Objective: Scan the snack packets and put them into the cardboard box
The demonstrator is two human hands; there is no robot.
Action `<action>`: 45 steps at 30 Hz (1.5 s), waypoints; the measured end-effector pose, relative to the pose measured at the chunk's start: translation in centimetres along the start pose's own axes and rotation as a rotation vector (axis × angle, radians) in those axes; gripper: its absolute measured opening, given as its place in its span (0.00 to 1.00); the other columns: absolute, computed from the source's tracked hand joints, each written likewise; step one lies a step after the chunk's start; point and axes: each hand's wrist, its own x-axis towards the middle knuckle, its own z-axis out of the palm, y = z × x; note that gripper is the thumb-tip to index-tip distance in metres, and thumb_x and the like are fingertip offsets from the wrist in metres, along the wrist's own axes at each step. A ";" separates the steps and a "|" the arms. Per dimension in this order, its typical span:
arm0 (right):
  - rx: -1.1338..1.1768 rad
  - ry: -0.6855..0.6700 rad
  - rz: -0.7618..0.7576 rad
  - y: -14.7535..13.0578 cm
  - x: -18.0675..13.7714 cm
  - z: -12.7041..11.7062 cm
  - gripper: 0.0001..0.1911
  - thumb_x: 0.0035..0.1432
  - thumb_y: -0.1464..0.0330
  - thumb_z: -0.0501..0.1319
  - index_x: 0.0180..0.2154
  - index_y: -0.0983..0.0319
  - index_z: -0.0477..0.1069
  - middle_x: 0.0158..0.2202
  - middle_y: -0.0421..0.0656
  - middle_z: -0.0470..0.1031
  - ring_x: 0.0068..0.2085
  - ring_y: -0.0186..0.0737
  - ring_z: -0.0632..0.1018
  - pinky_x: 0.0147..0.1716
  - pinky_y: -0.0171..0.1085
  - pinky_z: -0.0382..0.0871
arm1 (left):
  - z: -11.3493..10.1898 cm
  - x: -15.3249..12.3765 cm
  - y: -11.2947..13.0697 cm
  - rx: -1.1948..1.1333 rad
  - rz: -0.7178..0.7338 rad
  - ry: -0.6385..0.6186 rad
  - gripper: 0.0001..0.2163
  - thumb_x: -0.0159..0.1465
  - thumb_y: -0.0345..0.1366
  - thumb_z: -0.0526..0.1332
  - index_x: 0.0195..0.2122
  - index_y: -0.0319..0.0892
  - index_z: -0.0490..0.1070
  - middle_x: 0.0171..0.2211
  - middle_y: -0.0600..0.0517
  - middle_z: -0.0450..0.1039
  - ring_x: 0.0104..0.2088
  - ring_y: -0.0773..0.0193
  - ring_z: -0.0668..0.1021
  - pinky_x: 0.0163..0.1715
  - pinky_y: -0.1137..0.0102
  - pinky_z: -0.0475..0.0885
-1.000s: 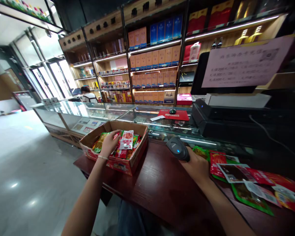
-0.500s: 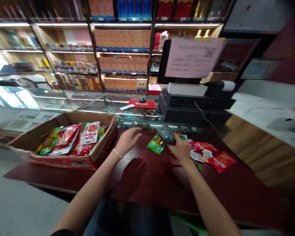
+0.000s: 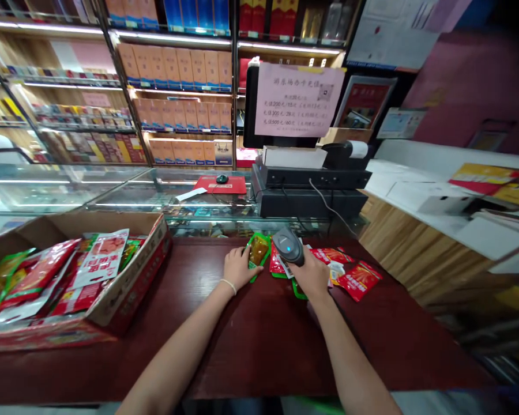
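Observation:
My left hand [image 3: 237,268], a pale bracelet at its wrist, is closed on the edge of a green snack packet [image 3: 259,250] with brown food showing through its front. The packet is tilted up off the dark red tabletop [image 3: 190,340]. Held in my right hand [image 3: 312,273] is a grey barcode scanner [image 3: 288,246] with a small blue light on its top. Its head is just right of the green packet, above a few red packets. Beside my right hand lies another red snack packet [image 3: 360,280]. My fingers hide most of the scanner's handle.
An open cardboard box [image 3: 134,276] with several snack packets stands at the left. Behind the table are a glass counter [image 3: 130,196], a black cash drawer [image 3: 311,199] and a monitor with a pink paper sign [image 3: 298,104]. White boxes [image 3: 428,193] sit at the right.
My left hand has moved from hovering open over the table to the green packet and taken hold of it. The scanner stays in my right hand. My view has turned to the right.

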 end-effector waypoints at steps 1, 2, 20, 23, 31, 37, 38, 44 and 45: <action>0.010 0.002 -0.012 -0.1 0.0 0.0 0.19 0.53 0.55 0.61 0.41 0.60 0.74 0.27 0.44 0.78 0.29 0.41 0.76 0.28 0.35 0.53 | -0.2 0.0 -0.1 -0.006 -0.027 -0.017 0.41 0.52 0.58 0.63 0.63 0.43 0.58 0.54 0.39 0.67 0.54 0.44 0.68 0.52 0.57 0.61; 0.020 0.001 -0.025 -0.2 -0.1 -0.1 0.18 0.53 0.56 0.61 0.41 0.61 0.74 0.27 0.44 0.78 0.29 0.41 0.76 0.28 0.35 0.53 | -0.4 0.0 -0.2 -0.025 -0.054 -0.038 0.42 0.52 0.57 0.64 0.64 0.42 0.55 0.53 0.38 0.68 0.53 0.44 0.69 0.50 0.58 0.62; 0.160 -0.025 -0.192 -9.6 1.6 -0.4 0.15 0.52 0.59 0.61 0.41 0.59 0.73 0.30 0.42 0.79 0.29 0.41 0.77 0.28 0.35 0.55 | -6.7 -4.1 -10.7 -1.447 -0.327 0.205 0.22 0.51 0.38 0.69 0.46 0.39 0.68 0.42 0.46 0.75 0.41 0.61 0.77 0.43 0.67 0.70; 0.163 -0.010 -0.180 -11.2 0.7 0.4 0.16 0.52 0.60 0.61 0.42 0.59 0.74 0.29 0.42 0.79 0.28 0.42 0.77 0.28 0.35 0.56 | -7.8 -4.3 -11.0 -1.577 -0.366 0.193 0.21 0.47 0.39 0.72 0.40 0.39 0.69 0.37 0.49 0.75 0.35 0.64 0.77 0.37 0.70 0.70; 0.160 -0.050 -0.213 -10.1 -1.6 1.4 0.16 0.54 0.60 0.60 0.42 0.59 0.74 0.26 0.41 0.79 0.28 0.42 0.78 0.26 0.35 0.58 | -8.8 -4.1 -11.5 -1.651 -0.470 0.157 0.16 0.48 0.39 0.72 0.33 0.37 0.71 0.25 0.55 0.71 0.24 0.71 0.72 0.25 0.76 0.65; 0.216 -0.034 -0.202 -10.3 -1.7 1.1 0.16 0.55 0.59 0.60 0.43 0.60 0.74 0.26 0.42 0.79 0.28 0.41 0.78 0.27 0.34 0.60 | -9.8 -5.6 -11.0 -2.220 -0.544 -0.076 0.06 0.61 0.26 0.57 0.39 0.39 0.70 0.24 0.57 0.63 0.18 0.78 0.65 0.20 0.80 0.61; 0.232 -0.045 -0.214 -10.5 -1.7 1.0 0.16 0.54 0.59 0.60 0.42 0.60 0.74 0.26 0.42 0.79 0.28 0.41 0.78 0.27 0.34 0.60 | -9.9 -5.8 -11.1 -2.280 -0.537 -0.121 0.07 0.62 0.24 0.55 0.39 0.38 0.70 0.24 0.57 0.62 0.18 0.78 0.64 0.20 0.81 0.61; 0.303 -0.076 -0.260 -10.9 -1.9 0.4 0.15 0.54 0.61 0.61 0.43 0.60 0.74 0.29 0.42 0.79 0.29 0.41 0.79 0.29 0.34 0.62 | -10.1 -6.2 -11.5 -2.270 -0.606 -0.414 0.10 0.65 0.25 0.51 0.42 0.38 0.69 0.22 0.57 0.57 0.15 0.79 0.59 0.14 0.82 0.56; 0.314 -0.081 -0.267 -11.0 -2.0 0.4 0.15 0.54 0.62 0.61 0.43 0.60 0.73 0.29 0.42 0.79 0.29 0.41 0.79 0.29 0.34 0.63 | -10.2 -6.2 -11.5 -2.249 -0.609 -0.450 0.10 0.65 0.26 0.51 0.42 0.38 0.69 0.22 0.57 0.57 0.14 0.79 0.58 0.14 0.81 0.55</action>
